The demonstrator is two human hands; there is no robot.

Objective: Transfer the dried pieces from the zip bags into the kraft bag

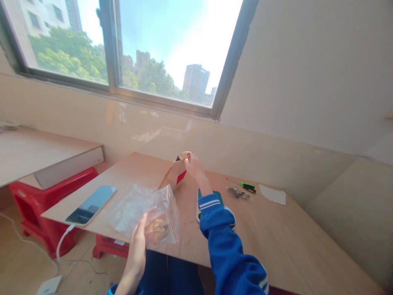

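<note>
My left hand (139, 239) is at the front edge of the table, closed on a clear zip bag (173, 213) with a red seal line. Its fingers show through the plastic, and several tan dried-looking pieces (158, 229) lie inside the bag. Farther back, my right hand (194, 167) grips the top of a brown paper bag (170, 177) with a red patch. That paper bag leans to one side, and its contents are hidden. Beneath my right forearm is a teal and white device (199, 213), mostly covered by the sleeve.
More crumpled clear plastic bags (129, 209) lie on the wooden table (267, 237). On the left rests a phone (92, 205) with a white cable. At the right are screwdrivers (247, 186), a small bag of dark bits (238, 193) and white paper (272, 194). Red stools (49, 221) stand left.
</note>
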